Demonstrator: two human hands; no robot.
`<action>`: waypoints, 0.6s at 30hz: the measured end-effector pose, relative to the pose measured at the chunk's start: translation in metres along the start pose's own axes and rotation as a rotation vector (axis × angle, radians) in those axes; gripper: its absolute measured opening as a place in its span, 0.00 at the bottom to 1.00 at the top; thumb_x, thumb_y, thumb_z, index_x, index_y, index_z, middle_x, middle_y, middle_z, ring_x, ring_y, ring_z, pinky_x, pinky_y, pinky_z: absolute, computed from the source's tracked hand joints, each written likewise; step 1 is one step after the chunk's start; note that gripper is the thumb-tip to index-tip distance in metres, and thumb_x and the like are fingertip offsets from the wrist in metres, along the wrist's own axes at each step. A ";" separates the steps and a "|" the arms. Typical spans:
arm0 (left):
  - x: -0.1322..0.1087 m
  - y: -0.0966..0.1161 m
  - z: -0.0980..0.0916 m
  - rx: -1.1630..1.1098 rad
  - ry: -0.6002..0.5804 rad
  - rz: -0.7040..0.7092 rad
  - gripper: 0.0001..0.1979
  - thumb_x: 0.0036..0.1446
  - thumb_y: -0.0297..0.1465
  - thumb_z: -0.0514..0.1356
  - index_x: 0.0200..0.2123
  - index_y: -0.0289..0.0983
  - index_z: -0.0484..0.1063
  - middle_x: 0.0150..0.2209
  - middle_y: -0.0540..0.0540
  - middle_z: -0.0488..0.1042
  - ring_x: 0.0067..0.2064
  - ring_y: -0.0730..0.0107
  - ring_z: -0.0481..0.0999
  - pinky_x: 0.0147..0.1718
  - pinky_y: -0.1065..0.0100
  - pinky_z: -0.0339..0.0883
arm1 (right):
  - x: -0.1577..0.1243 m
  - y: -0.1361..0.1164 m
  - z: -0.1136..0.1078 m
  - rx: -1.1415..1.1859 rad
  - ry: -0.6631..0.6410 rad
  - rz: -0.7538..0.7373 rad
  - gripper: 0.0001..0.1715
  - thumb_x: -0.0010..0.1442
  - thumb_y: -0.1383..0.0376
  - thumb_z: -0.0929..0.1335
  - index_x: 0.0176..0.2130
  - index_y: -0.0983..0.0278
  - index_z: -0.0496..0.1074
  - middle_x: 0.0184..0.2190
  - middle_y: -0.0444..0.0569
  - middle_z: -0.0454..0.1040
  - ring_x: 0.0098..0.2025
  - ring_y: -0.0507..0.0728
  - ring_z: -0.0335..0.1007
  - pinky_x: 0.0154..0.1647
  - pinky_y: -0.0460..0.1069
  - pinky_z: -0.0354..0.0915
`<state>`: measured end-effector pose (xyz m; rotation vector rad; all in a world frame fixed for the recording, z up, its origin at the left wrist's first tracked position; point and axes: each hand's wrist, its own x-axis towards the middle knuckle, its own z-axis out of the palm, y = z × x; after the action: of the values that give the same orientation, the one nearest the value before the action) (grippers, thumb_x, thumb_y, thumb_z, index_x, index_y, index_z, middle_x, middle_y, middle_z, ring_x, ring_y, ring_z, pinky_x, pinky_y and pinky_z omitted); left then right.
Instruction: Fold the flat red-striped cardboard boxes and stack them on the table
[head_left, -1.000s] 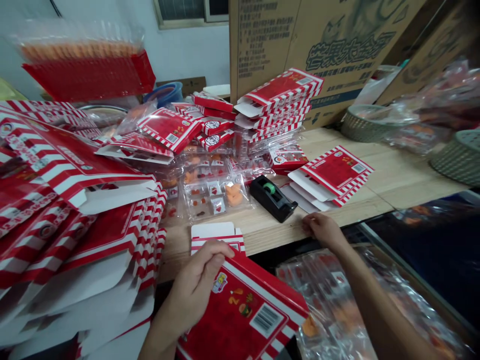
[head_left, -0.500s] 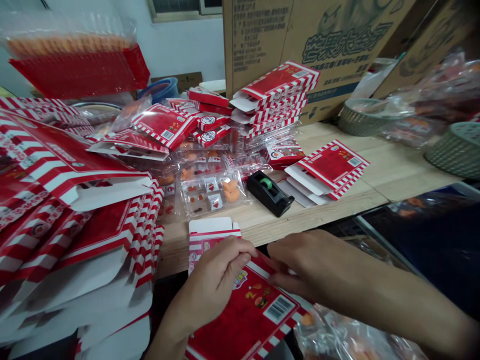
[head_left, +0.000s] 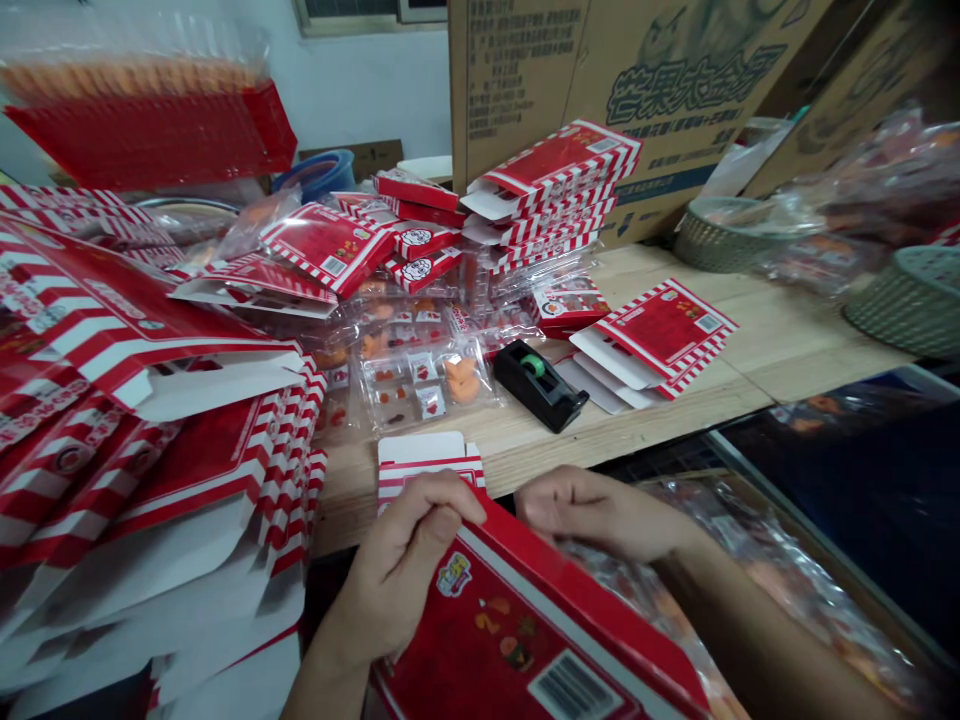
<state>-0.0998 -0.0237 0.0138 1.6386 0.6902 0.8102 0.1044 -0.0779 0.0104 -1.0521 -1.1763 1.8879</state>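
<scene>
A red cardboard box (head_left: pixel 480 640) with a barcode and small food pictures is tilted in front of me. My left hand (head_left: pixel 420 540) grips its upper corner, thumb over the printed face and fingers round the top edge. Close to the box's narrow red side is my right hand (head_left: pixel 592 510), its fingers curled in. Whatever those fingers hold, if anything, is hidden. Behind the box lies a red-and-white striped carton (head_left: pixel 431 460) with a white flap standing out. A black tape dispenser (head_left: pixel 540 385) with green tape sits on the wooden table (head_left: pixel 675 430).
Stacked striped cartons (head_left: pixel 210 470) fill the left side. Clear packs of sweets (head_left: pixel 420 385) lie mid-table, near another carton stack (head_left: pixel 555 190). Open cartons (head_left: pixel 664 335) lie right of the dispenser. Green baskets (head_left: pixel 720 235) stand at right, and bagged sweets (head_left: pixel 810 590) lie below the table edge.
The box has turned, so its narrow red side now shows closed along the right. My right hand has drawn back from its face to beside that edge. My left hand keeps its grip.
</scene>
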 end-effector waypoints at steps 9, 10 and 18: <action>0.029 -0.056 -0.004 -0.040 0.570 -0.137 0.28 0.65 0.45 0.31 0.61 0.41 0.50 0.50 0.40 0.72 0.47 0.65 0.75 0.44 0.63 0.69 | 0.007 -0.039 -0.010 -0.436 0.481 -0.242 0.28 0.56 0.61 0.68 0.55 0.59 0.60 0.32 0.45 0.74 0.29 0.53 0.71 0.25 0.45 0.69; 0.032 -0.067 -0.004 0.043 0.539 -0.130 0.29 0.65 0.44 0.29 0.62 0.39 0.49 0.50 0.38 0.72 0.48 0.65 0.75 0.44 0.63 0.69 | 0.017 -0.054 -0.016 -0.472 0.554 -0.282 0.29 0.56 0.63 0.68 0.56 0.60 0.59 0.28 0.43 0.73 0.23 0.51 0.69 0.19 0.43 0.65; 0.035 -0.123 0.015 0.556 0.193 -0.078 0.10 0.56 0.29 0.56 0.41 0.35 0.73 0.48 0.38 0.74 0.54 0.55 0.69 0.55 0.52 0.58 | 0.117 -0.147 -0.050 -0.314 0.730 -0.705 0.26 0.65 0.67 0.60 0.60 0.67 0.51 0.48 0.49 0.70 0.50 0.51 0.70 0.49 0.50 0.65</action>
<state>-0.0698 0.0208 -0.1033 2.0244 1.1878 0.7667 0.1132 0.0947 0.0990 -1.1411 -1.1825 0.6958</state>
